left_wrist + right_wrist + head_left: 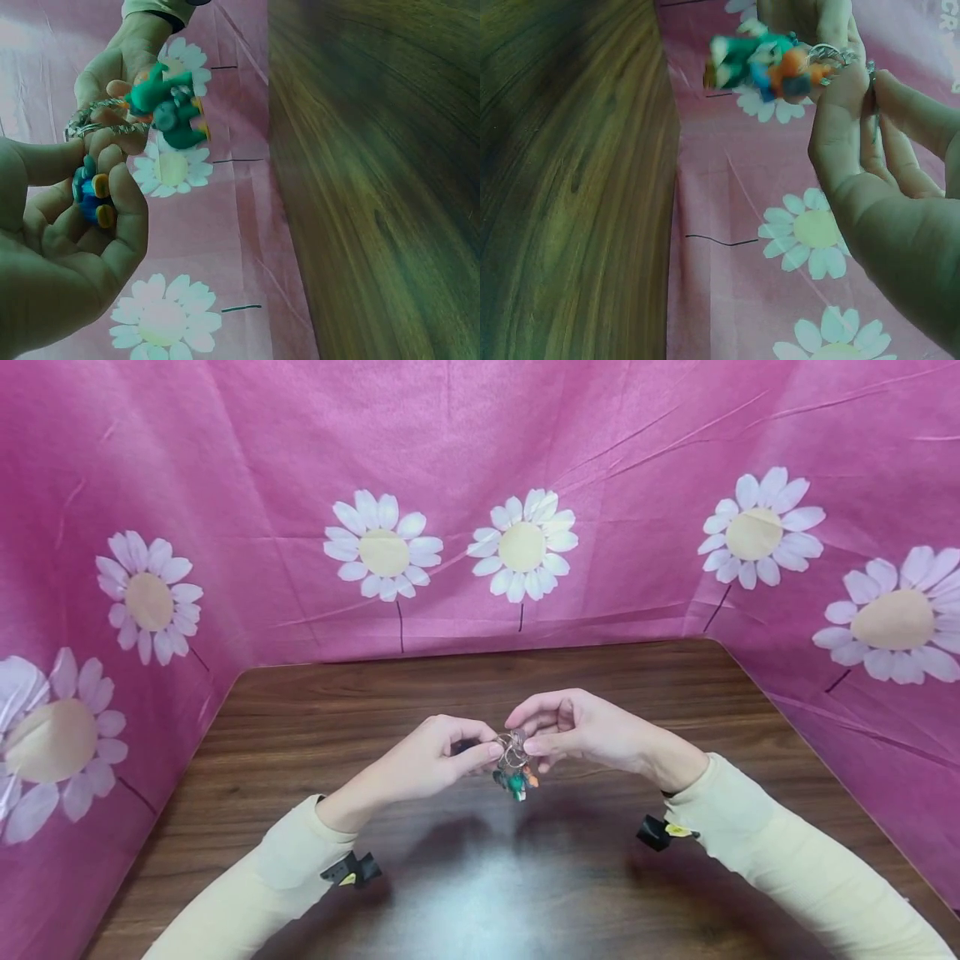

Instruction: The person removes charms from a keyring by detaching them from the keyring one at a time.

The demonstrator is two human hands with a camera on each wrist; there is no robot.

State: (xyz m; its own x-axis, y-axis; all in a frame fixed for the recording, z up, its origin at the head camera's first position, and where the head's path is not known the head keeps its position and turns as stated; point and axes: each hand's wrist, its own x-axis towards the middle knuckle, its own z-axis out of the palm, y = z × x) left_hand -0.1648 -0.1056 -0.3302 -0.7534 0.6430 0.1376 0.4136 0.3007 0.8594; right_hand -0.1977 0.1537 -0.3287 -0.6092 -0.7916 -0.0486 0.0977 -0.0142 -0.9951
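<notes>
A metal key ring (pixel 514 753) with small figure charms is held above the table between both hands. My left hand (pixel 423 762) pinches the left side of the ring between thumb and fingers. In the left wrist view, a blue charm with yellow feet (pixel 94 201) lies against its curled fingers. A green figure charm (pixel 171 112) hangs from a short chain. My right hand (pixel 588 732) pinches a thin metal piece (pixel 874 94) at the ring's other side. An orange-and-blue charm (pixel 787 73) dangles beside the green one in the right wrist view.
The dark wood-grain table (pixel 322 693) spreads beneath the hands. A pink cloth (pixel 450 435) printed with white daisies surrounds its back and sides. Black wrist cameras sit below the left cuff (pixel 352 868) and right cuff (pixel 663 832).
</notes>
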